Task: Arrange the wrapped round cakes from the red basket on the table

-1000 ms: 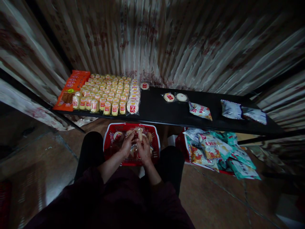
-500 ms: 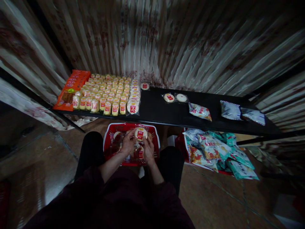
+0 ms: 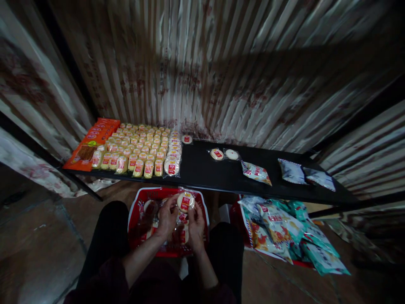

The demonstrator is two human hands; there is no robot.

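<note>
Pinching a round wrapped cake [image 3: 185, 202] at its edges between the fingers of left hand [image 3: 167, 218] and right hand [image 3: 196, 223], with the red label in view. Holds it over a red basket [image 3: 134, 230], between two dark-clad knees [image 3: 112, 215], above more wrapped rounds [image 3: 150, 207]. To the right, past the right knee, has a second basket [image 3: 262, 251] heaped with white and green snack bags [image 3: 278, 221]. Beyond, faces a black shelf [image 3: 202, 169] bearing, left to right, an orange packet [image 3: 101, 130], close rows of yellow-wrapped cakes [image 3: 142, 154], a column of white rounds [image 3: 172, 166], two rounds side by side [image 3: 217, 154], a printed bag [image 3: 256, 172] and two silvery bags [image 3: 291, 171]. Behind, meets a striped curtain [image 3: 202, 84].
</note>
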